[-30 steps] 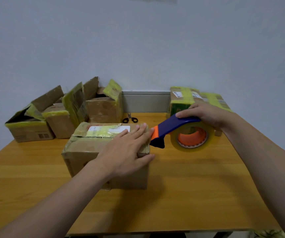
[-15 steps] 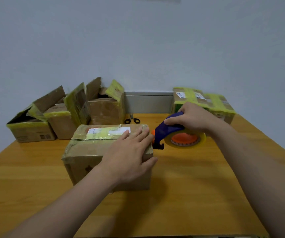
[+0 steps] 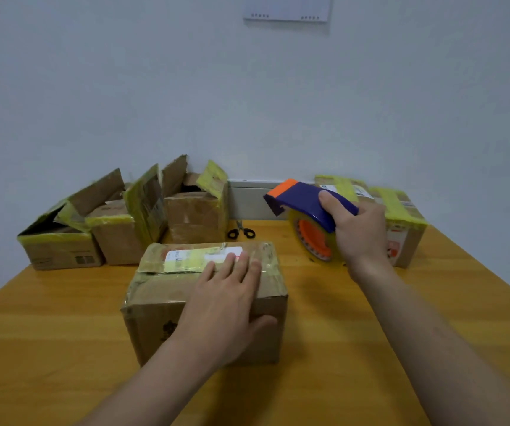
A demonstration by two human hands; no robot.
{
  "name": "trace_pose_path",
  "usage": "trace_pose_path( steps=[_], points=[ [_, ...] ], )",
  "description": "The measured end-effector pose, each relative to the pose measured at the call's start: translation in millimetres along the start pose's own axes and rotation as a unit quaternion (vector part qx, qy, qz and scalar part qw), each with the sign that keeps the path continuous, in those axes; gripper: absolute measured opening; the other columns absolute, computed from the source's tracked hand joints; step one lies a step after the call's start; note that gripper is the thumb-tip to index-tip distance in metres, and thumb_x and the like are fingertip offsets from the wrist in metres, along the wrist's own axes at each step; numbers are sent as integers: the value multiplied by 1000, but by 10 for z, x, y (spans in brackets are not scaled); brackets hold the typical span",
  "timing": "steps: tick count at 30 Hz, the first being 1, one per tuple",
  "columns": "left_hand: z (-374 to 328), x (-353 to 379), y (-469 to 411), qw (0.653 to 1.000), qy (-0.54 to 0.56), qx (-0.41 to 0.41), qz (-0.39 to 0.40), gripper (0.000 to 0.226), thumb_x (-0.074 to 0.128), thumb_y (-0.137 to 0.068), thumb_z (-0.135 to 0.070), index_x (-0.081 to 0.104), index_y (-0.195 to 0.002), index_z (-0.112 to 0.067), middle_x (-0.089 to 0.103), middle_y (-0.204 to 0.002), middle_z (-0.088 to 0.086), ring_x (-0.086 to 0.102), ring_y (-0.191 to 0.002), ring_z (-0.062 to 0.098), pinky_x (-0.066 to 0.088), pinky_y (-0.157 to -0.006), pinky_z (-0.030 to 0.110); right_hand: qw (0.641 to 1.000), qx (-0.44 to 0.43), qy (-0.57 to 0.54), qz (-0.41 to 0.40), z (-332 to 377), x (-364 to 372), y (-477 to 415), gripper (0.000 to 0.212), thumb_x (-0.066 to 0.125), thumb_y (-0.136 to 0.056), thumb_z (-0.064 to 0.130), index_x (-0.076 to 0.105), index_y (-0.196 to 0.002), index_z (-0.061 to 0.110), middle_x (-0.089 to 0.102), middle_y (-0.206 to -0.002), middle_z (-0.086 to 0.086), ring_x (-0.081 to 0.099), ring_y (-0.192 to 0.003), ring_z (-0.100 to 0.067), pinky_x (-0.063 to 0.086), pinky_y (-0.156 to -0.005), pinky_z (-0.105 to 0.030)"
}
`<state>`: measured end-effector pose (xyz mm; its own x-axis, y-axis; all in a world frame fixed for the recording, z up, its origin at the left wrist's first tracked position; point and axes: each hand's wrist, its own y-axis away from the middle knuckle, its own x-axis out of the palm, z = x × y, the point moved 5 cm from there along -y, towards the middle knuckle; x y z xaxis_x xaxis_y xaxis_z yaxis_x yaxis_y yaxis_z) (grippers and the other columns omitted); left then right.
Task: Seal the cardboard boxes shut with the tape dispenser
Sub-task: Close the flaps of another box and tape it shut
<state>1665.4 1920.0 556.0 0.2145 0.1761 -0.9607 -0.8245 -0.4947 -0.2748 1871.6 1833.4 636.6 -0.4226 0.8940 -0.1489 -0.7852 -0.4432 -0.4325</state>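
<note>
Orange-brown wood, the bench (image 3: 370, 333) carries six cardboard boxes by my count. There are three open boxes (image 3: 118, 238) far left and what looks like two taped boxes (image 3: 401, 216) far right. The near box (image 3: 161, 302) is in the middle, with its long axis running left to right. The left hand (image 3: 226, 302) presses flat on its top. The one tape dispenser (image 3: 306, 207) is right of and beyond it, nose pointing left. The grip of the right hand (image 3: 358, 229) wraps its blue handle. One pair of scissors (image 3: 241, 232) lies behind.

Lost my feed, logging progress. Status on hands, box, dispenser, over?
Left hand flat on near box. Right hand grips tape dispenser, right of box, not touching it. Scissors behind box, out of the way.
</note>
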Motion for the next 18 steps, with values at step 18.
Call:
trace_pose_path(
  steps=[18],
  points=[
    [210,-72,-35,996,27,14,-86,90,39,-91,-84,24,-164,-32,26,-169,-10,24,-156,9,5,-117,30,993,-37,-100,-45,-42,721,438,44,58,-95,54,70,-97,12,71,-83,1,64,-71,-5,46,-57,-10]
  ],
)
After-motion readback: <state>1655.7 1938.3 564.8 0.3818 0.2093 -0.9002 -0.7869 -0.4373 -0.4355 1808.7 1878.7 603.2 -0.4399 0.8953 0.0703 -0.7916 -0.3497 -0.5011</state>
